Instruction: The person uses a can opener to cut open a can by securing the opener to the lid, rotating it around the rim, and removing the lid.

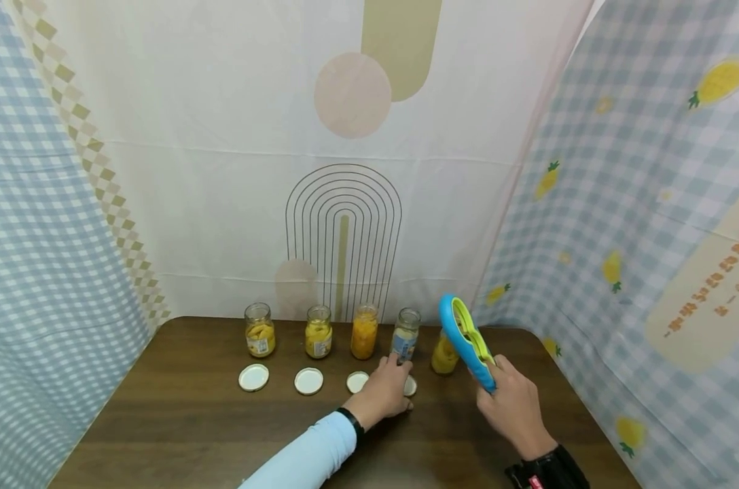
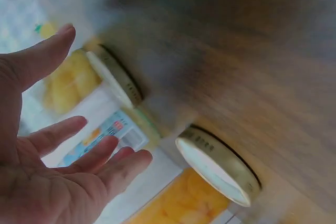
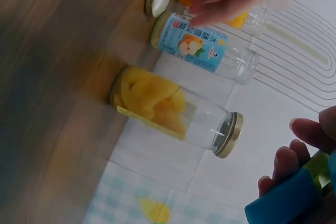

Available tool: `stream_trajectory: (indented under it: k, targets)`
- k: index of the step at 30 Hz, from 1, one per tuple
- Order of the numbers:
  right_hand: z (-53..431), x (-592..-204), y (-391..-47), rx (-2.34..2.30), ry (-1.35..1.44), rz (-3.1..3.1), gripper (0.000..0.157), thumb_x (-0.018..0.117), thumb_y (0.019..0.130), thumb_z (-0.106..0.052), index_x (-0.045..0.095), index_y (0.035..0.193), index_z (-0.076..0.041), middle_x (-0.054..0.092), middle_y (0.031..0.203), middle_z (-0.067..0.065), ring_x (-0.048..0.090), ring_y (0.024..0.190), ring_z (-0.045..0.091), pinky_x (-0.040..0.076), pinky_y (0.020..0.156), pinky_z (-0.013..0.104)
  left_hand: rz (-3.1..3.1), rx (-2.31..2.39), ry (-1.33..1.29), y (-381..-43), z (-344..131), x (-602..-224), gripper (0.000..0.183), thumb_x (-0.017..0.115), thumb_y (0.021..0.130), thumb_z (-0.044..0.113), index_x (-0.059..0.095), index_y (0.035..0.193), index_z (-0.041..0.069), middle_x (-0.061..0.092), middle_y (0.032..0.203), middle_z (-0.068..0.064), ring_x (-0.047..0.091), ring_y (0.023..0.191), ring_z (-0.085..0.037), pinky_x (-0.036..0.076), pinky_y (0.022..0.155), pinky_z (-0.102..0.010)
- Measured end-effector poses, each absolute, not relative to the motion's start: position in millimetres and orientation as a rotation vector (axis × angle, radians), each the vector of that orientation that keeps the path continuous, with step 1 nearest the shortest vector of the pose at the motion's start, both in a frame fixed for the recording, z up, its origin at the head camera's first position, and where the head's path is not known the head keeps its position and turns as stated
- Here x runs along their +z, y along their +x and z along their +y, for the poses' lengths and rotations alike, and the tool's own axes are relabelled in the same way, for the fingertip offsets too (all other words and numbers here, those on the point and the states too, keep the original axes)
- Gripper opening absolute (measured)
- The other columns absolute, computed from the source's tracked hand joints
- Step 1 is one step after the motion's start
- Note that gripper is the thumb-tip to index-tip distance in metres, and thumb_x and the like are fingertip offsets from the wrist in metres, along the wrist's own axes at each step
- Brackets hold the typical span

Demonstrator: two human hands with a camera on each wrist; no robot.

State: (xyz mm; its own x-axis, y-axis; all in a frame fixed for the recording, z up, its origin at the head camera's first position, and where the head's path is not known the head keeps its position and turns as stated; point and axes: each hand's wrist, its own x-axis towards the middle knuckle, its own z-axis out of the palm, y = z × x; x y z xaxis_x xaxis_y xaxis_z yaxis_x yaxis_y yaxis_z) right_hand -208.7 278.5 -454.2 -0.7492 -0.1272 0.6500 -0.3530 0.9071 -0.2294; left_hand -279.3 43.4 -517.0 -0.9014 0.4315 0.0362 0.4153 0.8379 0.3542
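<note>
My left hand (image 1: 382, 392) reaches over the table with fingers loosely extended and nothing in them. It is near the fourth jar (image 1: 405, 336), an open glass jar with a blue label, and partly covers the lid (image 1: 410, 386) lying before it. My right hand (image 1: 515, 407) grips a blue and lime-green jar opener (image 1: 467, 339), raised above the table. Behind the opener stands the fifth jar (image 3: 152, 100), holding yellow fruit pieces, with its gold lid (image 3: 229, 135) on. The opener hides its top in the head view.
Three more open jars stand to the left: two with yellow fruit (image 1: 260, 334) (image 1: 318, 336) and one with orange fruit (image 1: 364, 333). White-lined lids (image 1: 254, 377) (image 1: 309, 381) (image 1: 357, 382) lie before them. A patterned cloth (image 1: 223, 170) hangs behind the wooden table (image 1: 180, 421).
</note>
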Motion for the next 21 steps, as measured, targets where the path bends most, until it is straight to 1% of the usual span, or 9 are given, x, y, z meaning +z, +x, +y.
stream_trajectory:
  k: [3, 7, 10, 16, 21]
  targets:
    - [283, -454, -210, 0.436, 0.347, -2.397, 0.056, 0.075, 0.081, 0.001, 0.027, 0.067, -0.023, 0.028, 0.075, -0.004, 0.012, 0.059, -0.001, 0.019, 0.052, 0.019, 2.969, 0.586, 0.684, -262, 29, -509, 0.078, 0.093, 0.084, 0.039, 0.059, 0.150, 0.013, 0.057, 0.145, -0.018, 0.057, 0.132, -0.035, 0.057, 0.104, -0.046]
    - [287, -454, -211, 0.415, 0.364, -2.386, 0.052, 0.073, 0.078, 0.003, 0.030, 0.065, -0.022, 0.027, 0.075, -0.004, 0.011, 0.060, 0.000, 0.018, 0.052, 0.019, 2.942, 0.579, 0.676, -243, 4, -505, 0.078, 0.087, 0.089, 0.045, 0.056, 0.153, 0.013, 0.055, 0.150, -0.019, 0.054, 0.140, -0.038, 0.051, 0.113, -0.055]
    - [290, -455, -211, 0.385, 0.378, -2.381, 0.049, 0.071, 0.075, 0.005, 0.032, 0.065, -0.022, 0.027, 0.075, -0.005, 0.010, 0.061, -0.001, 0.017, 0.052, 0.019, 2.906, 0.635, 0.647, -228, -17, -504, 0.077, 0.084, 0.092, 0.046, 0.055, 0.154, 0.012, 0.052, 0.155, -0.021, 0.049, 0.146, -0.040, 0.047, 0.116, -0.062]
    - [297, -455, -209, 0.357, 0.380, -2.372, 0.047, 0.070, 0.073, 0.008, 0.033, 0.066, -0.022, 0.027, 0.076, -0.004, 0.009, 0.062, -0.001, 0.017, 0.052, 0.019, 2.863, 0.815, 0.618, -200, -54, -502, 0.074, 0.083, 0.093, 0.045, 0.056, 0.153, 0.012, 0.053, 0.154, -0.021, 0.049, 0.145, -0.045, 0.045, 0.114, -0.068]
    - [303, -455, -205, 0.353, 0.370, -2.360, 0.048, 0.071, 0.073, 0.008, 0.033, 0.066, -0.022, 0.028, 0.076, -0.004, 0.008, 0.062, -0.002, 0.016, 0.053, 0.020, 2.881, 0.933, 0.575, -187, -78, -503, 0.071, 0.084, 0.093, 0.042, 0.058, 0.150, 0.008, 0.057, 0.148, -0.020, 0.053, 0.138, -0.045, 0.045, 0.109, -0.071]
